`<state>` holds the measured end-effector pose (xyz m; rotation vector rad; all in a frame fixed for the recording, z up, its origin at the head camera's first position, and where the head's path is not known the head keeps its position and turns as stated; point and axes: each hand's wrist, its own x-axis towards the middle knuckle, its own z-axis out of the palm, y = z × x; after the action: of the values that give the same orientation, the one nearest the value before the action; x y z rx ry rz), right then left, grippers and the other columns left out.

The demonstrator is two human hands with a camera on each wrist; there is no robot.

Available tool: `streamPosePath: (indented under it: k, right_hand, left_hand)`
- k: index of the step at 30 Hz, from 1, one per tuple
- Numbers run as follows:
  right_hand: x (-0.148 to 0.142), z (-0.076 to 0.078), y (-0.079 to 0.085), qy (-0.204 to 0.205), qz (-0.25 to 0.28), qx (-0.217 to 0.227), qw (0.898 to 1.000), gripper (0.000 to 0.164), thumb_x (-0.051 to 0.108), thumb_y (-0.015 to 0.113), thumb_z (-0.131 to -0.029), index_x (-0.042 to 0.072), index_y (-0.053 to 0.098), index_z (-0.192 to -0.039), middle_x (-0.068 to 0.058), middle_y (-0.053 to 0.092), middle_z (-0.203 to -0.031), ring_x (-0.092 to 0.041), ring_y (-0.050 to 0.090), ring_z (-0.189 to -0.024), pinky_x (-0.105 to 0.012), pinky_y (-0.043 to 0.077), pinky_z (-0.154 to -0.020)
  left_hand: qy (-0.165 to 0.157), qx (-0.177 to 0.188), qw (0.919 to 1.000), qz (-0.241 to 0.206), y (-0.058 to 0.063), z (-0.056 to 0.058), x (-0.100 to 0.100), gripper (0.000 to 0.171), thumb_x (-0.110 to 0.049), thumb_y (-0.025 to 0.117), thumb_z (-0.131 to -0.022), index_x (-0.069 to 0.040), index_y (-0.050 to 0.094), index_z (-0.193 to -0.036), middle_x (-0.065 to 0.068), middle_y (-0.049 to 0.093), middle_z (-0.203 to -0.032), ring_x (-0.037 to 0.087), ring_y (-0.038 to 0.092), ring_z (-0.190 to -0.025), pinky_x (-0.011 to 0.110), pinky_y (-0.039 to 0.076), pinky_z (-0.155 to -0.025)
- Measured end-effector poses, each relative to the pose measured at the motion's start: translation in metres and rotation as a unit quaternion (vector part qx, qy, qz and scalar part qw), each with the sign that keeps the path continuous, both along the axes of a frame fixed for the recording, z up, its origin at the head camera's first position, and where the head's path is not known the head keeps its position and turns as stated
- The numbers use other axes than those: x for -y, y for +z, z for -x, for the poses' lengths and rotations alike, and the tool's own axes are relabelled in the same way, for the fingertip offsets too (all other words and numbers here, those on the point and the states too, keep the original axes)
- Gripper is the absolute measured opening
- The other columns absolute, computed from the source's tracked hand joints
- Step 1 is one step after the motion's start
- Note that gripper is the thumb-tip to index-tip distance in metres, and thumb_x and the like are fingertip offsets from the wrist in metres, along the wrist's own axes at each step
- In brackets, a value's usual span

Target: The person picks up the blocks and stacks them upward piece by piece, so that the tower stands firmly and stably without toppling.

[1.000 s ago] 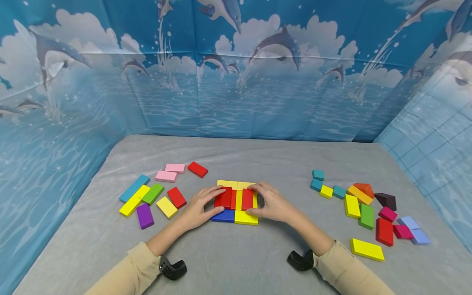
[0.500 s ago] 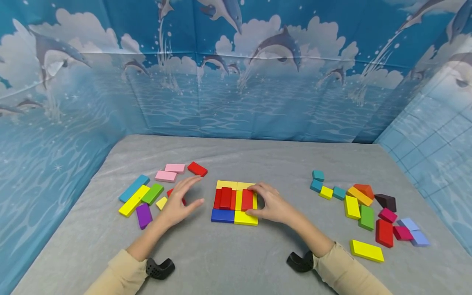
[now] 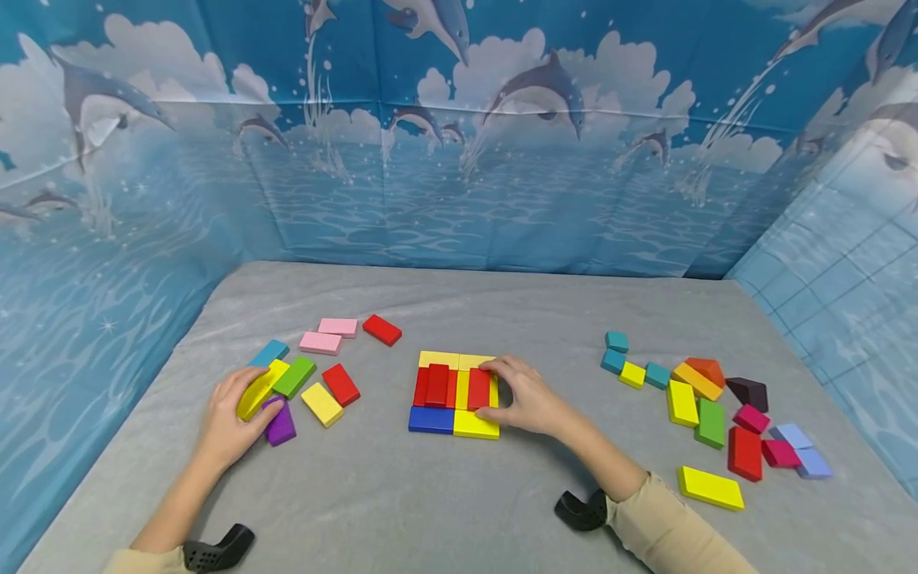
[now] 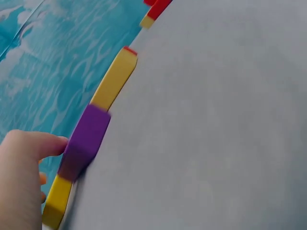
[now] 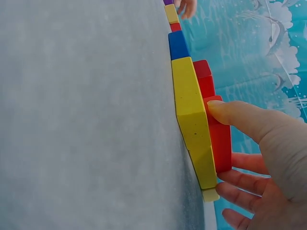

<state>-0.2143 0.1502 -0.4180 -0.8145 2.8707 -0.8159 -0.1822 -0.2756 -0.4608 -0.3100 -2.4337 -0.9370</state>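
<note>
My left hand (image 3: 231, 422) grips a long yellow block (image 3: 262, 389), fingers around its far left side. The left thumb lies over a purple block (image 3: 281, 424); the left wrist view shows the thumb touching the purple block (image 4: 85, 141). My right hand (image 3: 532, 400) pinches a red block (image 3: 478, 391) between thumb and fingers on the right part of a flat block arrangement. That arrangement has a blue block (image 3: 431, 420) and a yellow block (image 3: 476, 425) in front, pale yellow blocks (image 3: 439, 360) behind, and another raised red block (image 3: 437, 386) at left.
Near the left hand lie a green block (image 3: 295, 377), a light yellow block (image 3: 323, 404), red blocks (image 3: 341, 385), pink blocks (image 3: 320, 343) and a partly covered blue block (image 3: 269, 352). Several mixed blocks (image 3: 712, 422) spread at right, with a long yellow block (image 3: 711, 488) before them.
My left hand has left the raised red block in the arrangement and moved left to the long yellow block. The right hand stays at its red block.
</note>
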Motion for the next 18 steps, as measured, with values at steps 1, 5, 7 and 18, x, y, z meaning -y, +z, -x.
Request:
streamPosePath:
  k: [1,5,7,18]
  right_hand:
    - [0.000,0.000,0.000,-0.001,0.000,0.000,1.000,0.061,0.036,0.073,-0.074,0.009,0.052,-0.125,-0.008,0.051,-0.120,-0.024,0.046,-0.111,-0.049,0.038,-0.094]
    - [0.000,0.000,-0.001,-0.001,-0.001,-0.003,1.000,0.061,0.036,0.073,-0.074,0.010,0.052,-0.125,-0.008,0.051,-0.120,-0.023,0.046,-0.111,-0.048,0.039,-0.094]
    - [0.000,0.000,-0.001,0.001,-0.001,-0.006,1.000,0.062,0.037,0.073,-0.074,0.010,0.052,-0.125,-0.008,0.051,-0.120,-0.023,0.046,-0.110,-0.048,0.039,-0.093]
    - [0.000,-0.001,0.000,0.000,-0.001,-0.005,1.000,0.062,0.036,0.073,-0.074,0.010,0.051,-0.126,-0.008,0.052,-0.119,-0.024,0.047,-0.111,-0.048,0.038,-0.093]
  left_hand:
    - [0.008,-0.004,1.0000,0.002,-0.001,-0.003,0.003,0.051,-0.005,0.074,-0.067,0.003,0.055,-0.114,0.024,0.050,-0.115,0.042,0.040,-0.107,0.059,0.027,-0.086]
    - [0.035,-0.013,0.9993,0.006,-0.003,-0.013,0.014,0.049,-0.005,0.075,-0.065,0.003,0.057,-0.110,0.025,0.048,-0.111,0.043,0.039,-0.103,0.058,0.028,-0.084]
    - [0.047,-0.012,0.9988,0.009,-0.004,-0.018,0.018,0.049,-0.003,0.075,-0.063,0.003,0.057,-0.108,0.024,0.048,-0.108,0.042,0.041,-0.100,0.056,0.029,-0.082]
    - [0.090,-0.044,0.9940,0.044,-0.008,-0.027,0.025,0.048,0.002,0.078,-0.056,0.006,0.061,-0.101,0.018,0.058,-0.083,0.026,0.045,-0.077,0.036,0.030,-0.070]
